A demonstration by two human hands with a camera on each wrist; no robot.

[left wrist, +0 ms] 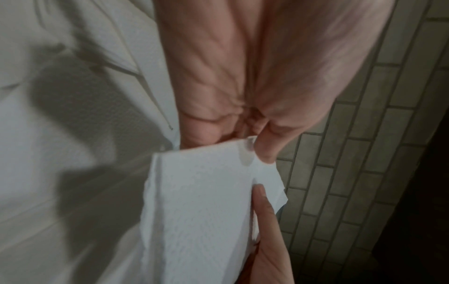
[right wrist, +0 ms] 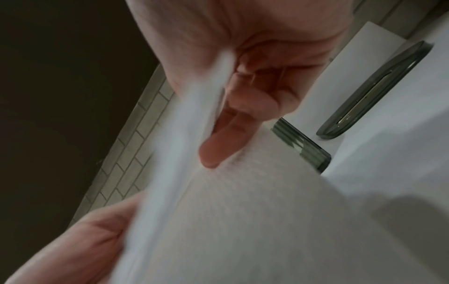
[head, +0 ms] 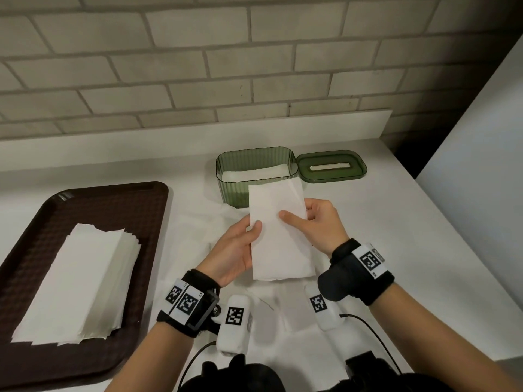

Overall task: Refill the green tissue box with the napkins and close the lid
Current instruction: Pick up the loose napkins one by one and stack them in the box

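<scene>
Both hands hold a folded white napkin (head: 278,236) just above the counter, in front of the green tissue box (head: 235,190). My left hand (head: 240,244) pinches its left edge, thumb on top. My right hand (head: 314,222) grips the right edge, thumb across the top face. The box stands open with white napkins (head: 254,172) lying inside. Its green lid (head: 331,166), with a pale slot, lies flat on the counter to the right of the box. The left wrist view shows the napkin (left wrist: 199,211) pinched at its corner. The right wrist view shows the napkin (right wrist: 243,211), box corner (right wrist: 303,148) and lid (right wrist: 374,92).
A dark brown tray (head: 93,210) at the left carries a stack of white napkins (head: 82,281). A white brick wall (head: 198,66) backs the white counter (head: 410,222). The counter's right edge drops off near a pale panel (head: 481,165).
</scene>
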